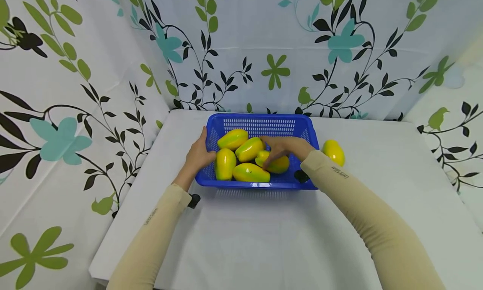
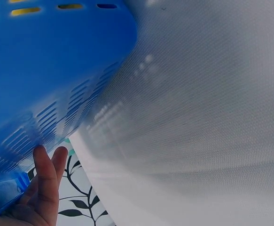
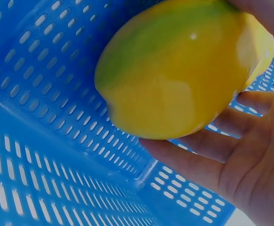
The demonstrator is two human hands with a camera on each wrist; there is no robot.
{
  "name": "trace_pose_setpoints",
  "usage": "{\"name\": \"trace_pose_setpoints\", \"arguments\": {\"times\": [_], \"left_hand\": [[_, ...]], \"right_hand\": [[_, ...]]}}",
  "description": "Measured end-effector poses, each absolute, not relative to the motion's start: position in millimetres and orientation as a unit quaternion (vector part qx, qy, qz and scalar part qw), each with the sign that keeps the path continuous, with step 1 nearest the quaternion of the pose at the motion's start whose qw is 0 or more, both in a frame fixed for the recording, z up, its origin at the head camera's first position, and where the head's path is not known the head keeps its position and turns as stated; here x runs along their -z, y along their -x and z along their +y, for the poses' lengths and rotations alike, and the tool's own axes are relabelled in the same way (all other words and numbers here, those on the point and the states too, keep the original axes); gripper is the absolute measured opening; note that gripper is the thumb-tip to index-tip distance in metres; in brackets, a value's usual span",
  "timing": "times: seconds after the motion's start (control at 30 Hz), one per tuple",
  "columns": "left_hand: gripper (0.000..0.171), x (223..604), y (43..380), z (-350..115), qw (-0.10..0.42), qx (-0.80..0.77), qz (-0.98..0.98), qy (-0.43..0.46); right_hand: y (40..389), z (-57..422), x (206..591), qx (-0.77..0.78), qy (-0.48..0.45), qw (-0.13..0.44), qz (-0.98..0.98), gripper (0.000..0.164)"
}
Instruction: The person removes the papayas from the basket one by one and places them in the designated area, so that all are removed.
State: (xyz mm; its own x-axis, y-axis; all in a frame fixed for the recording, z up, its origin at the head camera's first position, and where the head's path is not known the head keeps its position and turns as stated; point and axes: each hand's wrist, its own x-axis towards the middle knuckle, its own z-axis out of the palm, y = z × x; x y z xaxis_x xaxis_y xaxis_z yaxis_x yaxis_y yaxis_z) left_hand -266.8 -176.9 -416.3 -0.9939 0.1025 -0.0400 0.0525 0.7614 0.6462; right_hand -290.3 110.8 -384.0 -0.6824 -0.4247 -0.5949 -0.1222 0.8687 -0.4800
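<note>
A blue plastic basket (image 1: pixel 286 185) with perforated walls stands on the table. At its left end my left hand (image 1: pixel 198 155) grips the side, thumb over the rim; in the left wrist view its fingers (image 2: pixel 45 172) lie against the outer wall. My right hand (image 1: pixel 281 146) reaches into the basket and holds a yellow-green mango (image 1: pixel 278 165) right of the others. The right wrist view shows this mango (image 3: pixel 174 70) large, with fingers along its underside and the thumb over the top. Several more mangoes, including a front one (image 1: pixel 251 173), lie together in the basket's left half.
Another yellow mango (image 1: pixel 333 152) lies on the white table (image 1: pixel 241 239), just right of the basket. A curtain (image 1: pixel 241 42) with leaf and flower prints hangs behind the table and along both sides.
</note>
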Motion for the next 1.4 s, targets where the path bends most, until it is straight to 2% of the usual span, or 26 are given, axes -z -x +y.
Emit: {"name": "trace_pose_setpoints", "arguments": {"times": [0.33,0.8,1.03,1.4], "left_hand": [[0.097,417.7,273.4,-167.8,0.028,-0.336,0.940,-0.052],[0.097,417.5,272.3,-168.1,0.033,-0.333,0.941,-0.047],[0.096,415.8,267.8,-171.3,0.035,-0.331,0.942,-0.043],[0.094,417.0,264.7,-175.3,0.030,-0.328,0.943,-0.041]], "right_hand": [[288.2,126.1,379.0,0.176,0.154,0.327,0.916,0.099],[290.5,130.3,365.0,0.163,0.171,0.300,0.924,0.091],[288.0,133.1,351.2,0.146,0.205,0.256,0.933,0.071],[291.3,151.3,330.4,0.218,0.236,0.170,0.932,0.062]]}}
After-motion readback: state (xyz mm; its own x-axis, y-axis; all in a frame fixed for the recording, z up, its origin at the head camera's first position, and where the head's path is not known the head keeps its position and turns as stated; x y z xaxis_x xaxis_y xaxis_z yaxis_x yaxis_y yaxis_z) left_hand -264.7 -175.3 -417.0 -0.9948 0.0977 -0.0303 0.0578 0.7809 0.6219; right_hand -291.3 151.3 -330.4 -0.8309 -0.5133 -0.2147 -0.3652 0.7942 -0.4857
